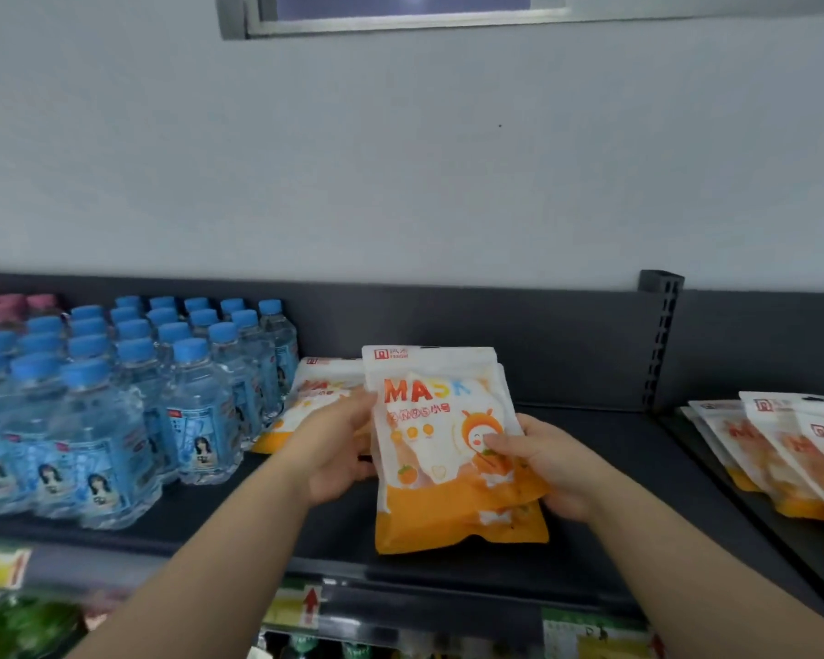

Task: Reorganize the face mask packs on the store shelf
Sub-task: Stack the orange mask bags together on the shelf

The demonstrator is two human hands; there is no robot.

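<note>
Packs point(448, 506) between left grip point(334, 449), right grip point(553, 463)

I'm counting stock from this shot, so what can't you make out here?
Head view only.
Held mask packs: count hidden, the front one covers the rest.
Lying packs by the water bottles: partly covered by the left hand.
Right-side packs: cut off by the frame edge.
Bottle labels: print blurred.

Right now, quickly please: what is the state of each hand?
Left hand: grips the left edge of the orange face mask packs.
Right hand: grips the same packs, thumb on front.
</note>
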